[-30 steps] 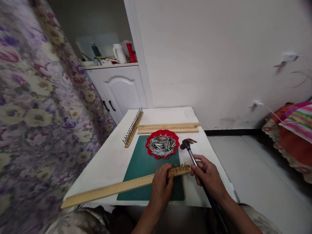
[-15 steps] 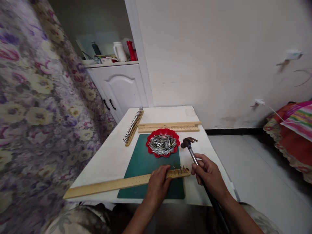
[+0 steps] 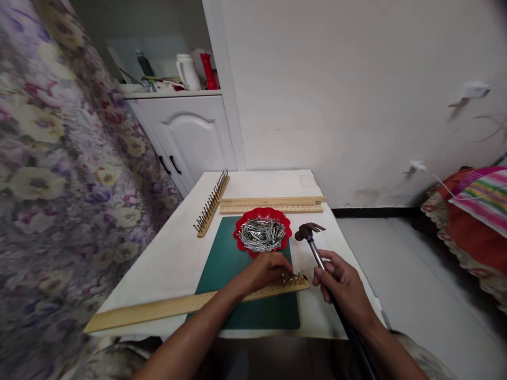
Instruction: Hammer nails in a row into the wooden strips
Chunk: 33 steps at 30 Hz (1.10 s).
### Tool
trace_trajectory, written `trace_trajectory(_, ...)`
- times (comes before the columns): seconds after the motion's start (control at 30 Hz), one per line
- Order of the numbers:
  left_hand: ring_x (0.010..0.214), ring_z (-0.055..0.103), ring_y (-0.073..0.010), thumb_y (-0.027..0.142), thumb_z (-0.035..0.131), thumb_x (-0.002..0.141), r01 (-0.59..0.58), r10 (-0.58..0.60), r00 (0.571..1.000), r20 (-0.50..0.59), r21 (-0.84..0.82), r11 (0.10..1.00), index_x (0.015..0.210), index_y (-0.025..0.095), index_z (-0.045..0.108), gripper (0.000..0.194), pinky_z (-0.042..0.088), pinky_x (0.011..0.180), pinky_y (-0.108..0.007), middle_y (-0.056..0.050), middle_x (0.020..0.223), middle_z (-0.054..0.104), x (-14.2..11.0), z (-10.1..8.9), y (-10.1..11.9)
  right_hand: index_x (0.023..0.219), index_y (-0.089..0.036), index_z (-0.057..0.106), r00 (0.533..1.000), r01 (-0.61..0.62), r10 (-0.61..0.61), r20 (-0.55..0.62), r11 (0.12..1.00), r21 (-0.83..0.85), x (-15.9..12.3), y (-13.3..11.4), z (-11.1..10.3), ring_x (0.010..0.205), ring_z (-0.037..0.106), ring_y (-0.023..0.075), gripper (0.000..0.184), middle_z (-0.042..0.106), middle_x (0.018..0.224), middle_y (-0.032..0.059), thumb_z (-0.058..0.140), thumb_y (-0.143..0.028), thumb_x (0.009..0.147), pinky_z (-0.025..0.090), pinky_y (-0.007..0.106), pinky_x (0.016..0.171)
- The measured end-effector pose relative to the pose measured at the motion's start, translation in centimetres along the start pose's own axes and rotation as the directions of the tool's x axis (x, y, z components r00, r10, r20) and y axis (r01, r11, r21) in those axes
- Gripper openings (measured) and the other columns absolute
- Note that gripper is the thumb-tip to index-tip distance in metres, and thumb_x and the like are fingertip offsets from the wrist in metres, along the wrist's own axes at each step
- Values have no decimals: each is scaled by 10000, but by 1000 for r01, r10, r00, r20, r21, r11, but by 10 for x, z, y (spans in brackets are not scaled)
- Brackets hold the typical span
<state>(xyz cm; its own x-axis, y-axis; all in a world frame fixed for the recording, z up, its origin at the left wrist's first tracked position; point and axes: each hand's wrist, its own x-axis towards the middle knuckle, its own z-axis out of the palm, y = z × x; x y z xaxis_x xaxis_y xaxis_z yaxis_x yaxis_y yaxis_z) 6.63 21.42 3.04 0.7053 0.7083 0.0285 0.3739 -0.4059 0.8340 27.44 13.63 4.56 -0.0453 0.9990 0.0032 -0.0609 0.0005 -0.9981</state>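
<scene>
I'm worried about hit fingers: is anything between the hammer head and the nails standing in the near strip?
Nothing visible stands between the hammer head and the nails, though the left hand is close beside them.

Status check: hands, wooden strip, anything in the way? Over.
Right hand gripping hammer. Left hand by nails standing in wooden strip; grip unclear. Left forearm crosses strip, hiding part.

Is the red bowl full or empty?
Well filled, not empty: a pile of nails spreads across the red bowl, hiding its bottom.
</scene>
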Motion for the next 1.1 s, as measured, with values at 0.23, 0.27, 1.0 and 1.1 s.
trace_trajectory(0.23,733,563,-104,169,564,804,-69,71,993,93,-17,997,864,150,683,135,430,664,-184,-17,811,603,2,1,-6,1132,-186,511,1000,-16,16,-20,1000,-22,-1,-2,1,357,412,66,331,585,604,-45,581,-331,843,309,185,371)
trace_trajectory(0.27,718,559,-99,171,564,803,-55,59,993,103,-40,998,867,151,678,132,432,650,-180,-14,812,595,1,1,-6,1129,-186,512,1000,-17,17,-22,1000,-26,-1,-2,1,357,412,68,331,586,605,-43,582,-334,841,308,188,370)
trace_trajectory(1.0,550,519,-66,145,563,762,133,-60,951,303,-225,965,885,144,670,163,414,497,-162,-18,816,601,7,-6,-3,1108,-192,521,999,-37,36,-10,999,-34,1,5,4,354,417,69,336,591,607,-43,590,-362,826,298,187,363)
trace_trajectory(1.1,668,560,-97,124,565,755,58,-9,964,266,-174,983,876,149,671,162,440,577,-173,-24,862,605,7,-5,-3,1108,-195,524,999,-34,34,-17,999,-34,1,4,4,355,421,68,343,591,605,-43,593,-368,820,303,185,363)
